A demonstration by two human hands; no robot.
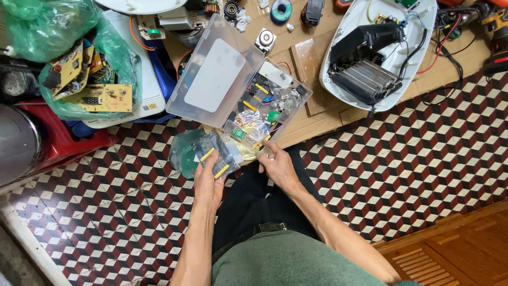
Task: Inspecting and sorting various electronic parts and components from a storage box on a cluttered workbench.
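The floor (423,159) was tiled in a red, black and white cube pattern, with wooden boards at the lower right corner and a cardboard sheet (317,114) laid over the tiles at the top. The frame cut off a white shell (346,32) holding a black block of parts at the upper edge, as it did a green bag (47,26) stuffed with circuit boards on the left; tools and wires at the top right were too crowded to make out. A clear plastic box (286,114) sat on the cardboard's near edge, its open lid (214,74) tipped back up and left, its long axis running from lower left to upper right. Its contents were a tangle of small bagged parts, hard to tell apart. The left hand (208,182) grasped a bundle of small bags (214,153) with yellow strips, held just beside the box's near corner. The right hand (278,167) reached into that corner, fingers pinching something there; what exactly was hidden by glare and clutter.
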